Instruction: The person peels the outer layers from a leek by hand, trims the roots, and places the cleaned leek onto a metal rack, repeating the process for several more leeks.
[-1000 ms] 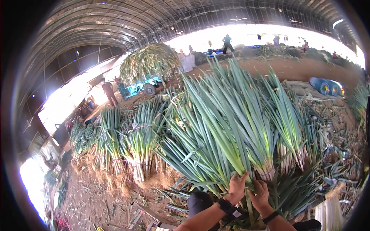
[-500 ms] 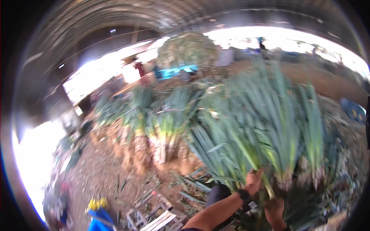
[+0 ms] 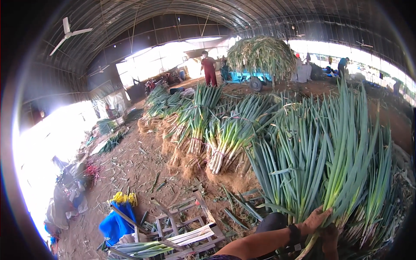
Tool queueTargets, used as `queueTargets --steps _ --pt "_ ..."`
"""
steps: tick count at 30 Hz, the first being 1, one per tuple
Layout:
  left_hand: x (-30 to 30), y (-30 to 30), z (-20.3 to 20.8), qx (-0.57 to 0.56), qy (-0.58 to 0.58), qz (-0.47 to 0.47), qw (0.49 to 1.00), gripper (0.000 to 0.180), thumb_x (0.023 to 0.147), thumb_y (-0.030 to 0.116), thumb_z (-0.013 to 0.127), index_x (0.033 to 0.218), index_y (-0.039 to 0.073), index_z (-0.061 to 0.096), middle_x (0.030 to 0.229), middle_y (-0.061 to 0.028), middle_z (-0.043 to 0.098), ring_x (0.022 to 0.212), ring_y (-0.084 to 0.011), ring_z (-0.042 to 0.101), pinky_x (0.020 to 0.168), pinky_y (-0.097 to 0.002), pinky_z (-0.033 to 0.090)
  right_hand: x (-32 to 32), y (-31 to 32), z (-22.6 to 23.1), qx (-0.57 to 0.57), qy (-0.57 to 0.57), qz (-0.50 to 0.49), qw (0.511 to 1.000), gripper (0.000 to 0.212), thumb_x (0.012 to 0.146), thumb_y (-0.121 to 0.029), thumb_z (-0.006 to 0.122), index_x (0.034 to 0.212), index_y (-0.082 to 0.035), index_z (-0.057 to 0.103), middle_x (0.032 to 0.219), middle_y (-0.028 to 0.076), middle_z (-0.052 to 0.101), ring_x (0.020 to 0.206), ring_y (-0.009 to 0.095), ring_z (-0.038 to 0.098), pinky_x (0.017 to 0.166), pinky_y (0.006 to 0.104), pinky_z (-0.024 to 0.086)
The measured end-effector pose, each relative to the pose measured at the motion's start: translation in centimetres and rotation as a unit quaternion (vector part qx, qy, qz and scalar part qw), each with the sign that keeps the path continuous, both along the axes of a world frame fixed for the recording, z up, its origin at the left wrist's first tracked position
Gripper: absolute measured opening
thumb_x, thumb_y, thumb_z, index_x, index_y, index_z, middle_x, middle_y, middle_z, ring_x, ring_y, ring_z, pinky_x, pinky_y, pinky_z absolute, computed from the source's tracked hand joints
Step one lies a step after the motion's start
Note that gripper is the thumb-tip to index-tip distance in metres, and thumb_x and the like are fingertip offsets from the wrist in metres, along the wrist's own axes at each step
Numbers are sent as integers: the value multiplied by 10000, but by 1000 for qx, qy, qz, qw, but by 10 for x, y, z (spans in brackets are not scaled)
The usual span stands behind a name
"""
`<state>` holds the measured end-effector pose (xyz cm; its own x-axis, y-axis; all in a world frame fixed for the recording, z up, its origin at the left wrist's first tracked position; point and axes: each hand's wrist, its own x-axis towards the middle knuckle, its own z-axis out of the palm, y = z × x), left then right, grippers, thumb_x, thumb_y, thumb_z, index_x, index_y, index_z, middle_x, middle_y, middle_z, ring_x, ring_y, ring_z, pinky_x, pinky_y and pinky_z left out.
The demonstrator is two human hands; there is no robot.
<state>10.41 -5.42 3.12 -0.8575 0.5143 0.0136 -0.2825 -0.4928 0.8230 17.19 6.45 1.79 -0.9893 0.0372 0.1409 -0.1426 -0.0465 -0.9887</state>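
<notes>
My left hand [image 3: 315, 219], with a dark band on its wrist, is closed round a long green onion [image 3: 333, 196] near its lower end. Just below it and to the right, in shadow, my right hand [image 3: 330, 239] is curled against the same onion's lower part; its fingertips are partly hidden. Around and behind both hands stands a dense mass of tall green onions [image 3: 299, 160], leaves pointing up. A dark knee [image 3: 272, 222] shows beside my left forearm.
Tied onion bundles [image 3: 221, 149] stand in rows ahead. A slatted wooden frame [image 3: 190, 236] with onions on it lies at lower left, beside a blue cloth [image 3: 115, 227] and yellow ties [image 3: 124, 198]. Farther back are a person in red [image 3: 209, 70] and a loaded cart [image 3: 260, 56].
The scene has shifted right and the blur has cleared. Both my hands sit farther right in the picture, the left still closed on the onion and the right still close below it.
</notes>
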Motion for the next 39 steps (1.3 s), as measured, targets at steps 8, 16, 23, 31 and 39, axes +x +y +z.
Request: queueTargets --steps 8,16,23,31,39 --pt "2 9 -6 -27 -7 -74 997 433 853 412 569 1111 66 540 987 0 562 873 -92 503 778 -262 418 8 5 7 -51 -79 28 995 408 676 2 624 1071 -10 523 937 37 581 827 122 554 715 262 450" --pt "-16 7 -7 -22 -40 70 996 228 851 319 601 920 115 524 707 20 498 583 -95 498 520 -261 413 39 7 -29 -82 -2 -95 992 196 631 23 635 749 -72 510 687 -13 497 620 90 496 530 257 397" --pt "-79 -84 -5 -248 160 191 936 387 924 447 374 935 90 522 711 -23 504 608 -135 480 565 -286 416 57 99 -100 59 -252 -239 936 316 674 -160 664 945 -10 601 704 69 589 490 165 519 446 288 428" --pt "-33 -28 52 114 -61 -16 991 645 883 606 258 1135 55 482 774 -39 474 641 -178 421 626 -302 363 28 42 -37 105 -167 -56 979 458 811 -298 625 1118 33 547 1050 124 611 945 169 567 796 290 440" --pt "-16 1 52 117 -57 -50 990 637 874 574 363 1188 23 424 834 -41 459 726 -164 423 694 -300 378 4 1 20 225 49 -145 962 278 742 -204 685 941 -23 616 831 121 628 708 203 609 632 287 471"
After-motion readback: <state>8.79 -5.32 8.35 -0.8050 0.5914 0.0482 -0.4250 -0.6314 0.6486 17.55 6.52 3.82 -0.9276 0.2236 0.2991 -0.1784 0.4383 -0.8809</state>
